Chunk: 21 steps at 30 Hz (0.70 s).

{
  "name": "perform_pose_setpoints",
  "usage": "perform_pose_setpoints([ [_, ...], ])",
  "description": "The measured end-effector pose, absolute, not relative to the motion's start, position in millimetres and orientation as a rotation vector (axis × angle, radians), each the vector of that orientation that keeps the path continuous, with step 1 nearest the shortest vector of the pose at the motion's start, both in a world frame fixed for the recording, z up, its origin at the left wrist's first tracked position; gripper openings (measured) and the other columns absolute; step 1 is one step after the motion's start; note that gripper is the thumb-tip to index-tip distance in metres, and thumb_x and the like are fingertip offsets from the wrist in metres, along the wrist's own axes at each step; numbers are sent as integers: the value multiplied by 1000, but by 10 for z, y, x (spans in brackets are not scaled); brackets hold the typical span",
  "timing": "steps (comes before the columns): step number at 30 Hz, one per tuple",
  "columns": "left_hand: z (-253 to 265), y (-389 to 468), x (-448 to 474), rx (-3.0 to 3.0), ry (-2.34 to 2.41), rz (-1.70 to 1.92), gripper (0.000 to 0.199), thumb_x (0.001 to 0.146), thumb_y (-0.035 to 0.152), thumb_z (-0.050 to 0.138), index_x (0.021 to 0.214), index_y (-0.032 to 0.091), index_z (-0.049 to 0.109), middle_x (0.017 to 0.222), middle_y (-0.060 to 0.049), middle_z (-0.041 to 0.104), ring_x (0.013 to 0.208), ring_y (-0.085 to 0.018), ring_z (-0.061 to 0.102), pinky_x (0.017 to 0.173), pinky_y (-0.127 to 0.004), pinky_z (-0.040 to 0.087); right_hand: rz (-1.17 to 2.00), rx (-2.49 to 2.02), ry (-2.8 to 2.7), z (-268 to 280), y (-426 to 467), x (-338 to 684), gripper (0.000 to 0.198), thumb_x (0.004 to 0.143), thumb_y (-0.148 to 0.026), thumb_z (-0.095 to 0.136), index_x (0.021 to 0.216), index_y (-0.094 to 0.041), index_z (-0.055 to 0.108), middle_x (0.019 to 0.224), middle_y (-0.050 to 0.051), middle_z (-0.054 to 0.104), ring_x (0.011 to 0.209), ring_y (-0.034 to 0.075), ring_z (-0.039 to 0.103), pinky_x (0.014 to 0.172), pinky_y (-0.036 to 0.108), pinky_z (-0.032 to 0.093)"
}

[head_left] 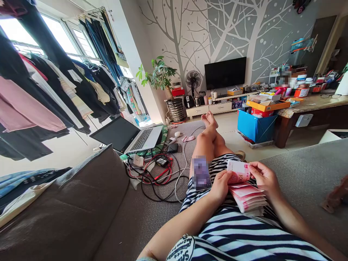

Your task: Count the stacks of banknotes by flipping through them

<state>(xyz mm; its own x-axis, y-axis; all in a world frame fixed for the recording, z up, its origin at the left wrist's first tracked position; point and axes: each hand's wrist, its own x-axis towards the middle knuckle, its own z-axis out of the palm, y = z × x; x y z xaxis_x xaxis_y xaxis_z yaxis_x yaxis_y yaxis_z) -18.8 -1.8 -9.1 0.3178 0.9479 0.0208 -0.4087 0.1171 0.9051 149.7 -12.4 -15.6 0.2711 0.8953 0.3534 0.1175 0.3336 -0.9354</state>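
Observation:
A stack of red 100 banknotes point(246, 198) fans out over my lap, gripped in my left hand point(221, 185). The left thumb lies on a top banknote point(236, 170) that is lifted above the others. My right hand point(263, 177) pinches the right end of that banknote between thumb and fingers; its other fingers are curled. On my thigh, left of the hands, a phone point(201, 179) rests on the striped dress point(233, 232), its screen partly blurred. The lower ends of the notes hang toward my belly.
I sit on a grey sofa point(299, 170) with legs stretched out. Tangled cables point(160, 181), a charger point(137, 160) and an open laptop point(141, 139) lie to the left. Ahead are a blue box point(254, 127), a cluttered table point(307, 103), a fan point(193, 80) and a television point(225, 73).

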Motion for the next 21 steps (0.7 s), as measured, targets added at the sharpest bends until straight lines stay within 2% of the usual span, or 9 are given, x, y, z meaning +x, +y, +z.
perform_pose_setpoints([
  [10, -87, -31, -196, 1034, 693, 1120, 36, 71, 52, 76, 72, 16, 70, 70, -5, 69, 66, -19, 57, 71, -31, 43, 740, -1073, -1192, -205, -111, 1506, 31, 84, -52, 69, 92, -22, 70, 79, 4, 71, 68, 19, 62, 61, 27, 52],
  [17, -56, -51, -203, 1038, 723, 1132, 36, 71, 52, 74, 69, 17, 67, 63, -2, 61, 63, -18, 51, 70, -31, 41, 699, -1105, -1220, -184, -121, 1510, 35, 84, -57, 68, 88, -22, 70, 73, 3, 69, 63, 19, 59, 57, 29, 51],
  [21, -76, -30, -199, 1042, 753, 1152, 41, 71, 56, 73, 62, 19, 58, 58, 1, 51, 59, -14, 39, 64, -30, 34, 715, -1105, -1254, -165, -129, 1515, 38, 82, -59, 70, 87, -21, 71, 77, 5, 72, 67, 20, 63, 60, 29, 52],
])
